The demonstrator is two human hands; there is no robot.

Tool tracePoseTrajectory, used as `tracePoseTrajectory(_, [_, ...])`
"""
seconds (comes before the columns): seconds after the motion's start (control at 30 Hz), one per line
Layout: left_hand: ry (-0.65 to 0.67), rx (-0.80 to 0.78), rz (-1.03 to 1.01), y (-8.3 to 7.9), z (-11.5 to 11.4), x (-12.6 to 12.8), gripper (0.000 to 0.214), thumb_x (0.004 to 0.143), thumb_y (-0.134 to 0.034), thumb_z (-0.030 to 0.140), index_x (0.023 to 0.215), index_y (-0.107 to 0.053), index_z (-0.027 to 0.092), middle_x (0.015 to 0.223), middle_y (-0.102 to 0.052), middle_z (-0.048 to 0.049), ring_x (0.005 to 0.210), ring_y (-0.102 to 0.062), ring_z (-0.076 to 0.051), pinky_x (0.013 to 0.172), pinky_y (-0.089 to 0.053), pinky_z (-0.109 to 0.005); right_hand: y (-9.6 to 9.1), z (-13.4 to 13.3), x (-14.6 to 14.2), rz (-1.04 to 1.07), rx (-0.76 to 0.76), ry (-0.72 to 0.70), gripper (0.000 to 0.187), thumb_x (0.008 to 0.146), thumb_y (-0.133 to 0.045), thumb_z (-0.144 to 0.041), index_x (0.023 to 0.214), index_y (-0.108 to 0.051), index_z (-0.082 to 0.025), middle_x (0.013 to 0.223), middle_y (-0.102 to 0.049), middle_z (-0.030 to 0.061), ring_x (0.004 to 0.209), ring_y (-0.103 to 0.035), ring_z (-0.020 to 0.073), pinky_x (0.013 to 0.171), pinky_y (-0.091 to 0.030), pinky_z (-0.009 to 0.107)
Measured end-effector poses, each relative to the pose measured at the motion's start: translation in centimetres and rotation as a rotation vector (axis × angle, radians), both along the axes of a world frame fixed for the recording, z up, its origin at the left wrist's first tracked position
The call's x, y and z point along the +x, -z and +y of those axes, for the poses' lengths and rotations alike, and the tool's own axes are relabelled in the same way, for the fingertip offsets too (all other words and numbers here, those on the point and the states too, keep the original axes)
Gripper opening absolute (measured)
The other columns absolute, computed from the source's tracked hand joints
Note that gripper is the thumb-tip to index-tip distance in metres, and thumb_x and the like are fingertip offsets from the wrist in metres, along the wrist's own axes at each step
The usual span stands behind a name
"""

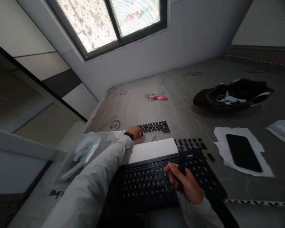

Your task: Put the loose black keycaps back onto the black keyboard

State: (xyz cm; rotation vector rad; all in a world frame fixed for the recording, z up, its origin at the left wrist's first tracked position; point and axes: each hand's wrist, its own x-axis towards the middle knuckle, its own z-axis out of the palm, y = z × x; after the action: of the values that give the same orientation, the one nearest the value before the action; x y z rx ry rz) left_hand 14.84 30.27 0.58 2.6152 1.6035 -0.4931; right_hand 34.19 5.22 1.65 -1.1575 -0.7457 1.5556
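Nearest: my right hand (185,183), fingers curled shut round a small black tool (181,169), hovers over the black plastic keyboard (152,180) lying on the grey mattress (180,107). Further out, my left hand (135,132) touches the row of loose black keycaps (155,127); I cannot tell whether its fingers grip one. Judgement: the caps are light, hard, slick and easily scattered; pinch one by opposite side walls.
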Motion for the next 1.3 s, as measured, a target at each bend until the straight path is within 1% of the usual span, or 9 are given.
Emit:
tracePoseTrajectory(0.1, [0.007, -0.037, 0.047, 2.1, 0.9, 0.5, 0.028, 0.072, -0.066, 0.038, 0.096, -0.072, 0.026, 0.103, -0.071, -0.0088, 0.096, -0.064, -0.025, 0.085, -0.047, -0.034, 0.3, -0.1, 0.1, -0.005, -0.013, -0.013, 0.054, 0.071, -0.061, -0.070, 0.070, -0.067, -0.016, 0.049, -0.049, -0.0002, 0.043, -0.038, 0.0089, 0.042, -0.027, 0.024])
tracePoseTrajectory(0.23, [-0.001, -0.044, 0.060, 3.4, 1.7, 0.4, 0.032, 0.075, -0.063, 0.040, 0.102, -0.071, 0.024, 0.106, -0.070, -0.0118, 0.098, -0.064, -0.027, 0.087, -0.047, -0.037, 0.6, -0.2, 0.2, -0.024, -0.023, -0.016, 0.054, 0.073, -0.059, -0.069, 0.070, -0.068, -0.016, 0.049, -0.048, 0.0001, 0.043, -0.037, 0.0092, 0.043, -0.027, 0.024])
tracePoseTrajectory(0.57, [-0.045, -0.042, 0.043, 4.0, 2.3, -0.5, 0.036, 0.076, -0.064, 0.041, 0.107, -0.069, 0.023, 0.109, -0.068, -0.0116, 0.100, -0.062, -0.025, 0.091, -0.044, -0.036, 0.4, 0.1, 0.3, -0.039, -0.035, -0.030, 0.056, 0.071, -0.059, -0.071, 0.069, -0.068, -0.017, 0.049, -0.048, 0.0004, 0.045, -0.038, 0.0104, 0.045, -0.028, 0.026])
tracePoseTrajectory(0.73, [-0.052, -0.060, 0.056, 4.0, 2.4, -0.5, 0.033, 0.075, -0.066, 0.041, 0.104, -0.070, 0.025, 0.108, -0.069, -0.0112, 0.100, -0.062, -0.027, 0.090, -0.045, -0.038, 0.2, 0.0, 0.3, -0.037, -0.029, -0.023, 0.055, 0.071, -0.059, -0.071, 0.069, -0.068, -0.017, 0.050, -0.049, 0.0003, 0.045, -0.038, 0.0095, 0.045, -0.028, 0.025])
tracePoseTrajectory(0.83, [-0.050, -0.075, 0.064, 3.8, 2.3, -0.4, 0.038, 0.080, -0.063, 0.046, 0.107, -0.066, 0.020, 0.110, -0.067, -0.0101, 0.101, -0.061, -0.024, 0.091, -0.045, -0.042, 0.1, -0.1, 0.2, -0.053, -0.022, 0.000, 0.054, 0.073, -0.059, -0.070, 0.069, -0.068, -0.017, 0.050, -0.049, 0.0004, 0.046, -0.038, 0.0099, 0.045, -0.027, 0.025])
tracePoseTrajectory(0.97, [-0.032, -0.055, 0.034, 2.4, 2.0, -0.1, 0.037, 0.076, -0.067, 0.044, 0.105, -0.068, 0.021, 0.105, -0.069, -0.0087, 0.098, -0.062, -0.025, 0.087, -0.047, -0.040, 0.0, -0.2, 0.0, -0.021, -0.029, 0.053, 0.050, 0.075, -0.060, -0.066, 0.069, -0.066, -0.017, 0.050, -0.047, -0.0007, 0.045, -0.038, 0.0101, 0.045, -0.025, 0.025])
tracePoseTrajectory(1.1, [-0.026, 0.014, -0.050, -0.9, 0.3, 0.0, 0.034, 0.077, -0.065, 0.042, 0.107, -0.069, 0.027, 0.098, -0.071, -0.0071, 0.094, -0.063, -0.024, 0.081, -0.045, -0.033, 0.1, -0.1, 0.1, 0.100, 0.034, 0.111, 0.047, 0.076, -0.060, -0.065, 0.069, -0.065, -0.019, 0.049, -0.048, -0.0005, 0.045, -0.038, 0.0111, 0.046, -0.025, 0.026])
tracePoseTrajectory(1.2, [-0.038, 0.082, -0.138, -4.1, -3.2, -0.3, 0.036, 0.089, -0.048, 0.045, 0.115, -0.066, 0.027, 0.098, -0.070, -0.0057, 0.093, -0.062, -0.021, 0.080, -0.042, -0.029, 0.0, 0.2, 0.2, 0.219, 0.114, 0.147, 0.045, 0.076, -0.060, -0.064, 0.064, -0.062, -0.020, 0.047, -0.045, -0.0006, 0.046, -0.040, 0.0123, 0.046, -0.028, 0.027])
tracePoseTrajectory(1.3, [-0.036, 0.197, -0.345, -6.7, -9.3, -1.2, 0.038, 0.092, -0.042, 0.048, 0.108, -0.068, 0.026, 0.085, -0.070, -0.0031, 0.080, -0.061, -0.017, 0.072, -0.040, -0.027, -0.1, 0.4, -0.1, 0.330, 0.184, 0.137, 0.042, 0.078, -0.060, -0.060, 0.061, -0.058, -0.021, 0.050, -0.045, -0.0006, 0.047, -0.039, 0.0123, 0.047, -0.030, 0.027])
